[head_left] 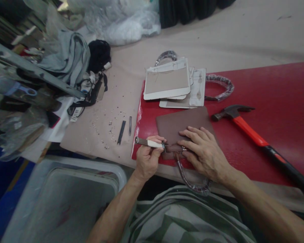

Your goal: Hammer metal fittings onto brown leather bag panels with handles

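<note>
My left hand (147,159) is closed around a metal hand punch (152,143) with a white-wrapped shaft. The tool lies nearly level, its right end at the strap on a brown leather bag panel (182,125). My right hand (205,152) rests on that panel with fingers spread, the fingertips beside a small metal fitting (184,148) on the strap. A plastic-wrapped handle (183,173) curves from the panel over the table's front edge. Right of the panel lies a claw hammer (258,135) with a red and black grip.
Several pale-backed bag panels (167,82) are stacked behind on the red board (268,94). Two slim metal tools (121,132) and scattered small bits lie left. A plastic bin (83,165) stands below the table's left front edge. Cloth (68,57) and clutter fill the far left.
</note>
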`<move>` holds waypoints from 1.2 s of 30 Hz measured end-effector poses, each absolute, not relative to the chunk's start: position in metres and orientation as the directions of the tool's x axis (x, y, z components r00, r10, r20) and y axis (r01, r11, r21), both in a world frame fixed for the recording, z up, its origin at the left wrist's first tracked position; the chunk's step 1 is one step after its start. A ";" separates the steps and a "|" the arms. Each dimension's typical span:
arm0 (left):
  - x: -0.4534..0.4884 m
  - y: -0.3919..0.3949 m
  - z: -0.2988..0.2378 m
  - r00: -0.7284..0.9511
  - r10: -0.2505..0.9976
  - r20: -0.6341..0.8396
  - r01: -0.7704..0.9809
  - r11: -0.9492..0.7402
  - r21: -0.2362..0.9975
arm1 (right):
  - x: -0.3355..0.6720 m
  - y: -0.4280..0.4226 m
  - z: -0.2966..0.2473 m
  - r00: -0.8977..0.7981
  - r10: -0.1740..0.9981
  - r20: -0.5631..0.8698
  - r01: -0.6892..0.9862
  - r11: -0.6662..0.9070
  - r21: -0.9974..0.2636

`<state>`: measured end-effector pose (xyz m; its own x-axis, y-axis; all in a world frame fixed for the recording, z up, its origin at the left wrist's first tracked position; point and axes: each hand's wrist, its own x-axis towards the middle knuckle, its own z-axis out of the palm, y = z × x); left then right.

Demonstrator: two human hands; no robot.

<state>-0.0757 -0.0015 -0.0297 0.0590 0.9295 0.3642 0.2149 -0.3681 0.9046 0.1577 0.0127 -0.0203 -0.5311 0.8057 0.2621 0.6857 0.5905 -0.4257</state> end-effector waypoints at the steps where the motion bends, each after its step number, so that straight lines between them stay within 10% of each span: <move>1: -0.076 -0.002 -0.030 0.058 0.921 0.384 0.225 -0.387 0.894 | 0.158 0.013 -0.020 -0.529 0.808 0.260 0.690 0.588 -0.423; 36: -0.072 -0.009 -0.034 0.144 0.820 0.554 0.308 -0.569 0.762 | 0.157 0.012 -0.024 -0.508 0.808 0.299 0.692 0.589 -0.416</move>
